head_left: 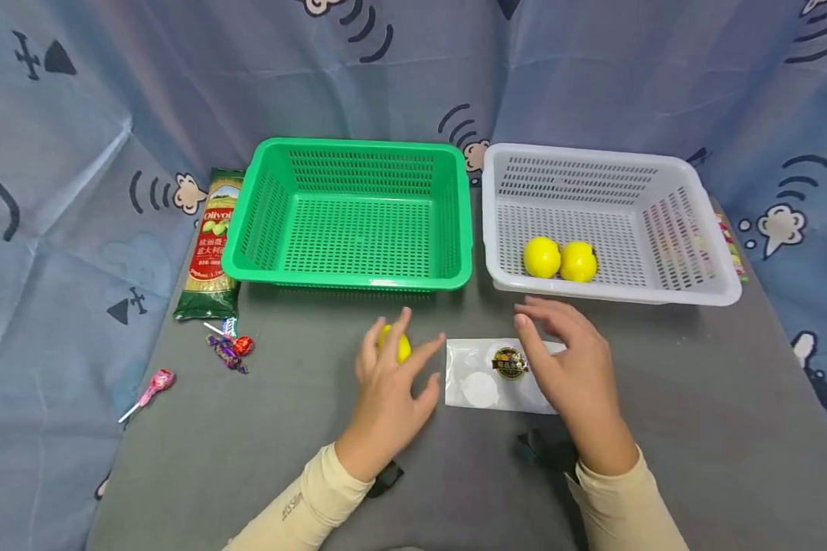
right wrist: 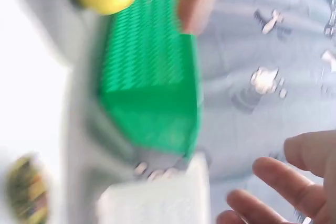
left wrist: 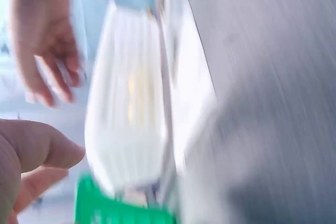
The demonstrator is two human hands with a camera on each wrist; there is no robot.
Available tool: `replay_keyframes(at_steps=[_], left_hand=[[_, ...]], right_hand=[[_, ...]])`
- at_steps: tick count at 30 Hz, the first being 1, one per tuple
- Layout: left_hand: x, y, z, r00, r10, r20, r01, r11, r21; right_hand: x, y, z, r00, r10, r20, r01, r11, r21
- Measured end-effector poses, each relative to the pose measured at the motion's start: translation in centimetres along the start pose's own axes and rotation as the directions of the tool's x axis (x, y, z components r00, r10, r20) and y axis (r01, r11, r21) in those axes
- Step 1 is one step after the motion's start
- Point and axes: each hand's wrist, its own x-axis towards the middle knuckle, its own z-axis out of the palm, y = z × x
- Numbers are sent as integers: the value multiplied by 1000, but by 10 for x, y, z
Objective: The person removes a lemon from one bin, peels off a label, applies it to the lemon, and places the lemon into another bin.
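Observation:
My left hand [head_left: 389,383] is spread in front of the green basket [head_left: 348,282], fingers apart. Partly hidden behind those fingers is a yellow lemon-like fruit [head_left: 404,350], which the right wrist view shows apart from the fingers. My right hand [head_left: 575,363] hovers over the right end of a clear plastic bag [head_left: 463,375] with a black and gold label, its fingers loosely bent around nothing. Two more yellow fruits [head_left: 541,257] lie side by side near the front wall of the white basket [head_left: 613,294]. Both wrist views are blurred.
Left of the green basket lies an Olivoilà pasta packet [head_left: 210,252]. Wrapped sweets [head_left: 227,353] and a pink lollipop [head_left: 157,381] lie nearer the table's left edge. A colourful packet [head_left: 730,245] shows behind the white basket's right end. Patterned cloth hangs behind.

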Motion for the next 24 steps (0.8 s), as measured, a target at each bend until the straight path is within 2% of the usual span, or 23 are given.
replay_keyframes(at_steps=[1, 3, 7, 10, 13, 16, 18, 20, 22, 24], left_hand=[[2, 7, 6, 999, 32, 18, -32, 999, -8], [11, 19, 20, 992, 79, 102, -80, 997, 3], [35, 29, 56, 957, 94, 274, -130, 985, 117], [45, 26, 77, 948, 78, 310, -144, 970, 197], [46, 23, 83, 949, 60, 308, -128, 971, 204], [46, 21, 79, 946, 44, 320, -93, 986, 137], [46, 20, 75, 935, 29, 352, -48, 998, 45], [46, 18, 71, 922, -3, 386, 20, 999, -41], [47, 17, 67, 905, -53, 423, 121, 983, -135], [47, 16, 65, 890, -89, 447, 204, 955, -216]], right_hand=[[-8, 6, -3, 999, 33, 1, -33, 999, -22], [-21, 15, -5, 993, 112, 40, -109, 992, -69], [-35, 28, 0, 963, 226, 145, -212, 972, -105], [-39, 34, 6, 955, 243, 172, -228, 968, -103], [-41, 38, 8, 965, 217, 147, -200, 972, -121], [-43, 43, 8, 971, 201, 132, -184, 974, -133], [-45, 45, 8, 967, 213, 142, -194, 972, -136], [-46, 47, 9, 960, 230, 157, -210, 969, -131], [-47, 49, 11, 956, 241, 170, -222, 967, -124], [-47, 50, 12, 955, 241, 174, -225, 968, -110]])
